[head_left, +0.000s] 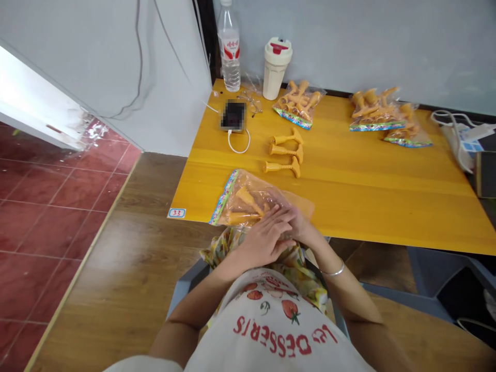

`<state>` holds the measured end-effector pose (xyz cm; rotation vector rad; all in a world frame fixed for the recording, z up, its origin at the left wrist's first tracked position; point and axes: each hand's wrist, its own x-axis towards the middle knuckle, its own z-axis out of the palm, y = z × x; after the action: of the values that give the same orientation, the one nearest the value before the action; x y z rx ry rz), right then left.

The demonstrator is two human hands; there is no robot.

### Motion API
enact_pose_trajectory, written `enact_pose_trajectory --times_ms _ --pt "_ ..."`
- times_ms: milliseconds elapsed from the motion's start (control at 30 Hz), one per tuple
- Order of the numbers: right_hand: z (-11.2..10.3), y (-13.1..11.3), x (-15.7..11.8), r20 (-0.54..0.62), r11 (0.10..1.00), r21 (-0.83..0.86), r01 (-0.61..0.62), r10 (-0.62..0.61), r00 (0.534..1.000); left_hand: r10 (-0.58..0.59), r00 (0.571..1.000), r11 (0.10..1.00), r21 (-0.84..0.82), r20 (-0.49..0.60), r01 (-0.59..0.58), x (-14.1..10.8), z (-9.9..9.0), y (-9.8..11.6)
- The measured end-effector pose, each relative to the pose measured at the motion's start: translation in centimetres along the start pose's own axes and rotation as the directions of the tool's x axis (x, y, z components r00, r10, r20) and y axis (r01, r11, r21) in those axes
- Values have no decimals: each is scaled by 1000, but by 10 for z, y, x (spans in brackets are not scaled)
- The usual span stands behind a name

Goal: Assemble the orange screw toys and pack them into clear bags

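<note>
A clear plastic bag (281,194) with a colourful printed strip lies at the table's front edge, with orange toy hammers (246,199) inside. My left hand (267,237) rests by the bag's near edge, its fingers stretched out and slightly apart, crossing in front of my other hand. Smeared by motion, my right hand (300,222) is over the bag's right part; its fingers are blurred and partly hidden. Beyond the bag, three loose orange toy hammers (287,150) lie in a row, heads to the right.
Filled bags of orange pieces lie at the back middle (298,106) and back right (375,111). A water bottle (230,57), a cream cup (276,70) and a phone (233,116) with a white cable stand or lie at the back left. Cables (457,129) lie far right.
</note>
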<state>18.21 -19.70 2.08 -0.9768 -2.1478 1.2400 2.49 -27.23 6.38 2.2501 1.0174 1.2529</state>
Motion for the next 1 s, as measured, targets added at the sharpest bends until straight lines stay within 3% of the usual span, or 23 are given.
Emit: enact_pose_trajectory --times_ms 100,167,333,433,567,700,800,900,1000 --pt "-12 4 4 -12 988 -124 94 -97 995 -20 999 989 149 -35 25 -9 -6 -7" --pt "-19 0 4 -23 978 -186 94 -99 995 -65 994 956 281 -86 87 -17 -10 -11" --pt "-27 -18 -3 126 925 -334 179 -144 982 -195 956 797 533 -219 285 -35 -15 -14" --pt "-25 -22 -5 138 898 -395 192 -149 979 -245 947 746 583 -210 322 -36 -14 -13" --pt "-22 -17 -2 56 924 -332 187 -179 982 -327 938 719 613 -117 327 -34 -15 -14" --pt "-16 -9 1 -147 936 -343 79 -137 980 -366 928 705 631 -65 322 -32 -16 -14" --pt "-6 -9 2 -284 902 -421 -100 -26 959 -381 923 699 637 -52 325 -29 -18 -13" --pt "1 -16 3 -359 799 -520 -301 115 926 -384 922 704 627 -58 333 -26 -19 -12" --pt "-7 -24 2 -369 744 -570 -350 149 918 -371 924 735 579 -93 353 -25 -24 -13"
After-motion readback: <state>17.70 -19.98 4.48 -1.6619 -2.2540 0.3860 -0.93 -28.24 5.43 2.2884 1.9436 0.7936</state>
